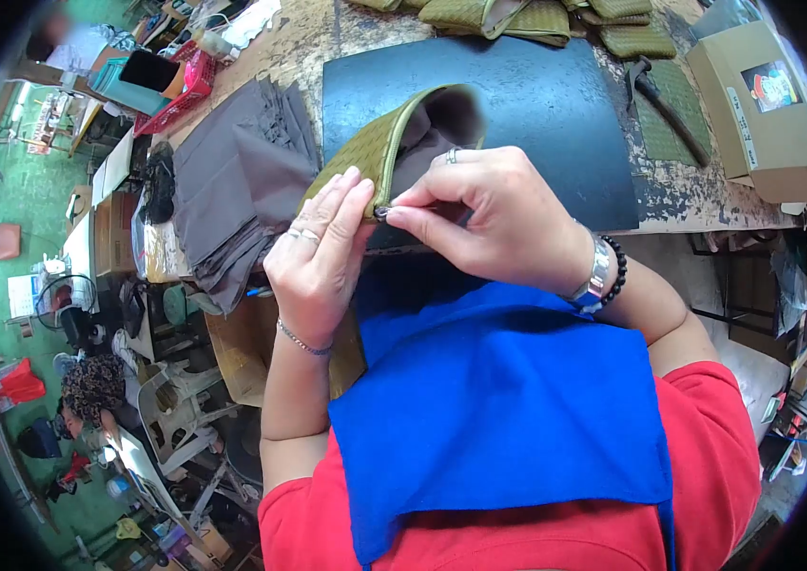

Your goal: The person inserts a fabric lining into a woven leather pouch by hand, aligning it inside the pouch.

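Note:
An olive-green woven-textured pouch [358,164] is held up over the table's front edge, its mouth gaping and its dark lining showing. My left hand [313,252] grips the lower end of the pouch, fingers laid along the outside and the thumb hidden. At the corner of the mouth, my right hand [494,214] pinches a small dark metal piece [381,212], which looks like a zipper slider. Thumb and index finger are closed together there. A zipper-like edge [392,143] runs along the rim.
A black mat [555,124] lies behind the pouch. Stacked dark grey fabric pieces [242,171] are on the left, more olive pouches [508,17] at the back. A hammer [665,109] rests on an olive piece beside a cardboard box [765,114]. Another person [94,390] is at far left.

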